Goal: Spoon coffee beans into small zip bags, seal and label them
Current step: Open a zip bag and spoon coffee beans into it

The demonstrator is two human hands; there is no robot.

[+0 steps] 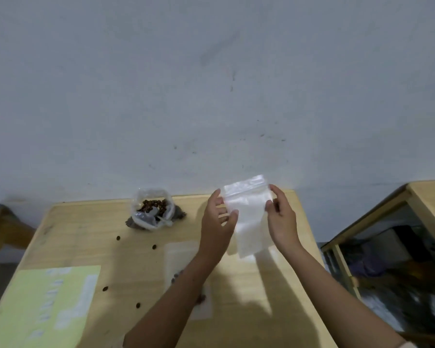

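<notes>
A small clear zip bag [249, 214] hangs upright above the far right part of the wooden table [141, 262], its zip edge on top. My left hand [217, 222] pinches its left edge and my right hand [281, 219] pinches its right edge near the top. The bag looks empty. An open plastic bag of coffee beans [152, 209] with a white spoon in it sits at the table's back edge, left of my hands. Another zip bag [181, 254] lies flat under my left forearm, with a few beans in it.
A pale green label sheet [45, 305] lies at the table's near left. Several loose beans [154, 246] are scattered across the tabletop. A second wooden unit with a glass front [387, 259] stands to the right. A grey wall rises behind.
</notes>
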